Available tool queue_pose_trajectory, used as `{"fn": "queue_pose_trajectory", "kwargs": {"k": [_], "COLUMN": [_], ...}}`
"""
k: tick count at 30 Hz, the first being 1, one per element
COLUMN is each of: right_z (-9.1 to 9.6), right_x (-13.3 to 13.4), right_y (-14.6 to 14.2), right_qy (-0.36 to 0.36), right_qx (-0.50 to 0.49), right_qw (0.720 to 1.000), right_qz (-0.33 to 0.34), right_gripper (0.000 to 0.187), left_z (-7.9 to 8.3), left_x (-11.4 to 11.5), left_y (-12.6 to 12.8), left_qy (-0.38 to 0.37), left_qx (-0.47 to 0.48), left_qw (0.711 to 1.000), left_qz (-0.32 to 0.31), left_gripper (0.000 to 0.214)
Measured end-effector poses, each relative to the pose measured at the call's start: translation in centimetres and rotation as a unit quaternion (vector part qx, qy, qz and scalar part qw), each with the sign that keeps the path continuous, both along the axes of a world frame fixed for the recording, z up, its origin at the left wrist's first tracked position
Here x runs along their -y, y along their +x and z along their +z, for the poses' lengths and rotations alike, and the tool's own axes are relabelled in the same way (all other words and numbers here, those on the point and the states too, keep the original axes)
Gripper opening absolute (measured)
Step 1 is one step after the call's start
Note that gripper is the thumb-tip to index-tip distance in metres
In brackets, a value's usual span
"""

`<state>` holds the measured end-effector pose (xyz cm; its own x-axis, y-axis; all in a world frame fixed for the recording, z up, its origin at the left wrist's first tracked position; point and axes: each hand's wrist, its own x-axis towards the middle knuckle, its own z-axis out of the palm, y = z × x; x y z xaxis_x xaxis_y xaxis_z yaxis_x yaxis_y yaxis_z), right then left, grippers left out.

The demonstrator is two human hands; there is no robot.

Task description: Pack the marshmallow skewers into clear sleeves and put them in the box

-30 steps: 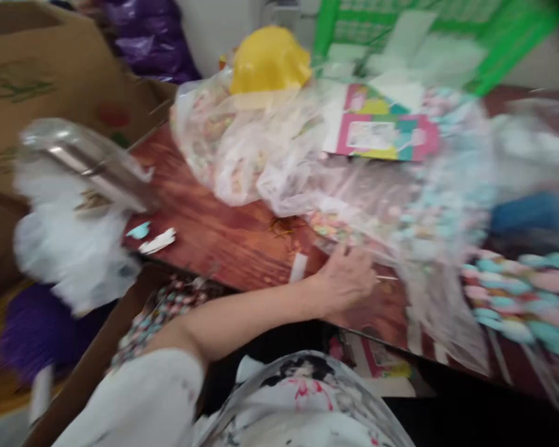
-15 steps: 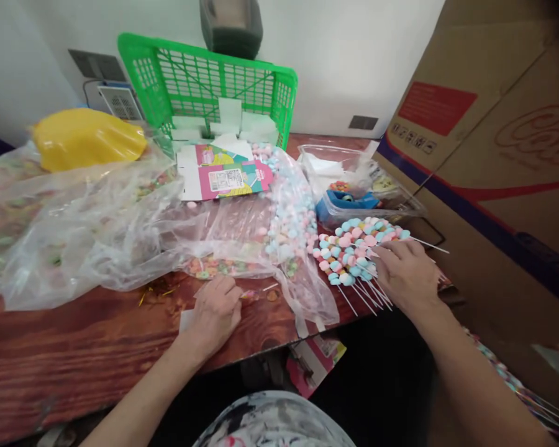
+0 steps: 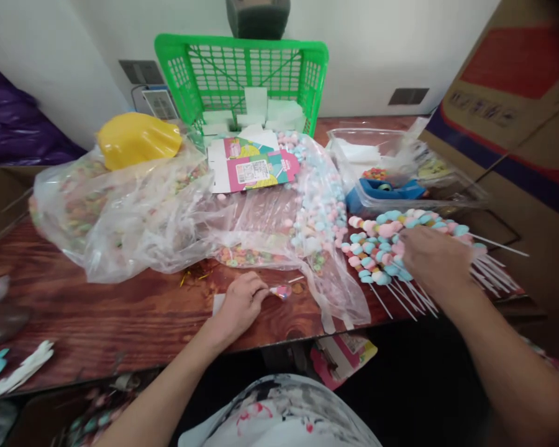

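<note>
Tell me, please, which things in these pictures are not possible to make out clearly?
In the head view:
Right hand: blurred; its hold on the pink-and-blue skewers is unclear.
Small colourful piece: its near end meets the left hand, which hides any grip.
Flat carton: print too small to read.
Cardboard box at right: cut off by the right edge, its print blurred.
</note>
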<state>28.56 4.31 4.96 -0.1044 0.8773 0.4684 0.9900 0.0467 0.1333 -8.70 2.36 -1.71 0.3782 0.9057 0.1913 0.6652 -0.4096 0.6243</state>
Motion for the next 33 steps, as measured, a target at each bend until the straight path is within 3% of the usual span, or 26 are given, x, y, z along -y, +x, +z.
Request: {"fn": "queue_pose_trajectory", "kwargs": {"k": [3, 7, 10, 15, 22, 25, 28, 30, 33], "right_z": [1.0, 1.0, -0.4, -2.7, -3.0, -3.1, -3.4, -3.7, -4.5], "right_x": [3.0, 7.2, 8.6, 8.4, 9.0, 9.9, 10.8, 11.4, 11.8], "right_y": [-0.8, -4.0, -6.6, -8.3, -8.1, -8.2, -8.5, -9.2, -11.6], "right_qy": [0.062, -0.011, -0.051, -0.039, 0.021, 0.030, 0.044, 0.016, -0.075], "right_qx": [-0.088, -0.250, -0.312, -0.289, -0.208, -0.245, -0.370, -0.480, -0.602], "right_qw": [0.990, 0.940, 0.915, 0.920, 0.929, 0.931, 0.920, 0.875, 0.791], "right_qz": [0.094, 0.231, 0.252, 0.260, 0.304, 0.267, 0.120, 0.055, 0.076], "right_gripper": [0.021, 0.010, 0.013, 0.019, 0.028, 0.022, 0.010, 0.008, 0.014], "left_z": [0.5, 0.5, 0.3, 0.5, 0.4, 0.4, 0.1, -0.1, -0.4], "left_x": [-0.6, -0.9, -1.0, -0.5, 0.0, 0.4, 1.2, 1.8, 2.1], "left_y": [-0.1, -0.4, -0.4, -0.2, -0.4, -0.4, -0.2, -0.1, 0.2], "left_qy": [-0.090, -0.202, -0.232, -0.244, -0.277, -0.207, -0.094, -0.049, -0.059], "left_qx": [0.067, 0.143, 0.175, 0.180, 0.202, 0.145, 0.040, -0.001, 0.020], "left_qw": [0.993, 0.967, 0.955, 0.951, 0.937, 0.966, 0.995, 0.998, 0.998], "left_qz": [0.029, 0.052, 0.053, 0.060, 0.072, 0.048, -0.013, -0.039, -0.027], "left_gripper": [0.016, 0.012, 0.013, 0.013, 0.032, 0.026, 0.018, 0.021, 0.021]}}
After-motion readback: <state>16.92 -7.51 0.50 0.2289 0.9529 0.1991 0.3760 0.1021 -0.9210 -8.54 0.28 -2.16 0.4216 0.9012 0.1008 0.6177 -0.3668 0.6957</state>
